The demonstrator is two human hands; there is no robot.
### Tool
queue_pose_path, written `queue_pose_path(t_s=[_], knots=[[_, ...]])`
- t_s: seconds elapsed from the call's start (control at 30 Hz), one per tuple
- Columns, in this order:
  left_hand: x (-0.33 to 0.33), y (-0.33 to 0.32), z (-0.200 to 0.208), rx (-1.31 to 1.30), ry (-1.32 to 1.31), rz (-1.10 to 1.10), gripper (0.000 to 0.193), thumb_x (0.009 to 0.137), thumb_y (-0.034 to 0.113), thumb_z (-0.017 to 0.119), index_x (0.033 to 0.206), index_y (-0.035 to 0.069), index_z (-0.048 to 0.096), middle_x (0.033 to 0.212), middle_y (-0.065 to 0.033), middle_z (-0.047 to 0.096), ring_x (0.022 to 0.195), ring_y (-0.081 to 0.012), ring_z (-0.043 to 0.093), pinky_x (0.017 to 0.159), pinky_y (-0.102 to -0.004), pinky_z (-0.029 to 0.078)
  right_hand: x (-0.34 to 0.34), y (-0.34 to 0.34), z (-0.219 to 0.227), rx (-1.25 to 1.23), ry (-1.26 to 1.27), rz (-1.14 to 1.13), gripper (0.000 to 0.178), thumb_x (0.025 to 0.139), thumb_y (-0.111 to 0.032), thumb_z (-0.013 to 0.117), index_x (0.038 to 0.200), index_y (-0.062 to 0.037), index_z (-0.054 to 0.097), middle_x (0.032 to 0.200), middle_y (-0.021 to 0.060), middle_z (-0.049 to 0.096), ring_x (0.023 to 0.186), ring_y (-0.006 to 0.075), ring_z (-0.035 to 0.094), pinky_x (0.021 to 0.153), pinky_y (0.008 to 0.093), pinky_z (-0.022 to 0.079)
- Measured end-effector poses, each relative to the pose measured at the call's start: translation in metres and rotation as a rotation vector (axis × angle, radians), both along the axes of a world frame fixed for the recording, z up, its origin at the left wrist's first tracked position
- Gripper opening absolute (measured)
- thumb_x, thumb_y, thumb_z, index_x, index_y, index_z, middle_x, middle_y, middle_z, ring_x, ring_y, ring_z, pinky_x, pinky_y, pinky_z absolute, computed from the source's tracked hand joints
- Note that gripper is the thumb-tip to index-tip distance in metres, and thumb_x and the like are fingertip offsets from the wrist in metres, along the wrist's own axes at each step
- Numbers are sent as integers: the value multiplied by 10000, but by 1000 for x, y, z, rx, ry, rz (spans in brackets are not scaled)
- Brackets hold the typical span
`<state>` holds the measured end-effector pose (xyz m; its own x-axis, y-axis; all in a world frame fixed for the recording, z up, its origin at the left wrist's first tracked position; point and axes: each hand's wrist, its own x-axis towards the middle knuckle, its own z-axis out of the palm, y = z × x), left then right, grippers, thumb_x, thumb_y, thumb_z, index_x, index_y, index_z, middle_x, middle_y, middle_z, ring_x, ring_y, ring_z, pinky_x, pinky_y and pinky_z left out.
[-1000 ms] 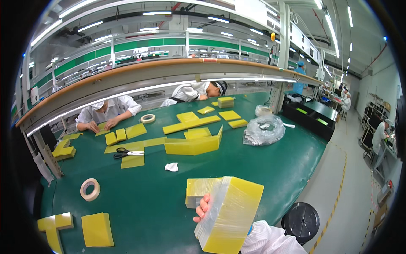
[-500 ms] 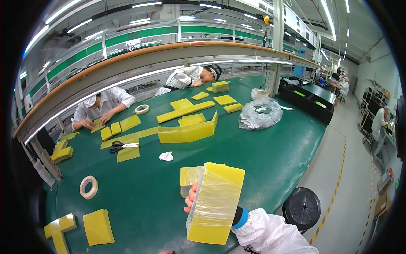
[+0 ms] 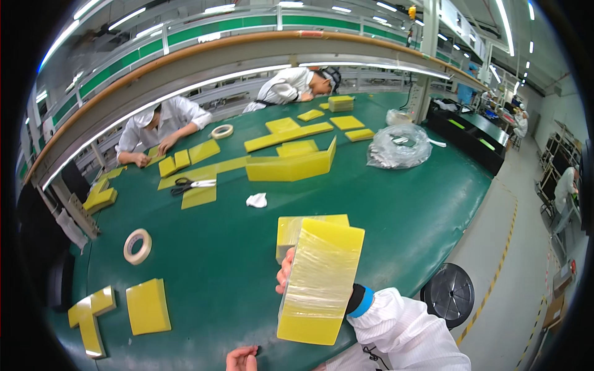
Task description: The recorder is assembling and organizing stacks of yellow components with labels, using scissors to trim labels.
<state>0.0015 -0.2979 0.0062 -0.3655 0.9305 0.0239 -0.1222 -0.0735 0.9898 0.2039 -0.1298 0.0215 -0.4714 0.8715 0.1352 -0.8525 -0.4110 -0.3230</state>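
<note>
My right hand [image 3: 285, 272] grips a thick stack of yellow sheets [image 3: 323, 281] bound around the middle with clear film. The stack is tilted up, its broad face toward me, and hides the palm; only fingertips show at its left edge. Just behind it lies a second film-wrapped yellow stack [image 3: 289, 230], partly covered. At the lower edge my left hand [image 3: 241, 358] is only partly in view, its fingers closed, with a small dark bit at the fingertips that I cannot make out. It is apart from the stack.
Tape rolls [image 3: 137, 247], scissors [image 3: 185, 184], crumpled white paper [image 3: 256, 200] and several yellow stacks [image 3: 148, 306] lie on the green table [image 3: 210, 266]. A clear plastic bag [image 3: 399, 147] sits at right. A black round stool [image 3: 447, 295] stands beside the table. Two people work across it.
My left hand has come further into view at the lower edge. The held stack stays in my right hand, slightly more upright. The whole view has shifted.
</note>
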Motion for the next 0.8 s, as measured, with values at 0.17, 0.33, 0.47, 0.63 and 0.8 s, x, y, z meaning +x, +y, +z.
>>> queue_pose_path(t_s=[0.17, 0.33, 0.47, 0.63, 0.8], knots=[[0, -2, 1, -4, -15, -7, 136, 877, -43, 513, 1003, -6, 551, 1001, -81, 603, 945, -147, 571, 860, -259, 438, -3, -2, 3, 13, -53, 3, 420, 872, -413, 565, 1113, -75, 509, 946, 94, 569, 946, 262, 525, 892, 419, 430], [0, -3, -1, -6, -3, -18, 140, 876, -42, 517, 1007, -8, 555, 1003, -77, 607, 940, -140, 572, 854, -253, 440, 1, 0, -12, -63, -56, 22, 437, 850, -416, 600, 1111, -78, 505, 945, 93, 563, 934, 259, 518, 884, 410, 412], [-1, -1, -5, -24, -35, -23, 146, 877, -40, 520, 1014, -7, 556, 1003, -67, 609, 934, -127, 571, 845, -243, 440, -2, -10, 20, 4, -50, 109, 478, 827, -432, 624, 1111, -70, 494, 952, 96, 553, 954, 255, 517, 909, 410, 405], [-2, -3, 1, 11, -70, -42, 153, 880, -37, 517, 1026, -8, 552, 1017, -63, 602, 944, -123, 565, 851, -240, 435, 6, -2, -9, -53, -38, 107, 582, 781, -455, 666, 1173, -65, 483, 1042, 103, 565, 1010, 286, 525, 954, 442, 397], [-4, -4, -6, 54, -87, -44, 256, 876, -41, 514, 1131, -20, 516, 1130, -88, 565, 1061, -157, 530, 933, -275, 404, 4, -13, 0, 152, -123, 65, 704, 732, -306, 731, 1326, -89, 421, 1296, 63, 515, 1185, 243, 484, 1015, 410, 356]])
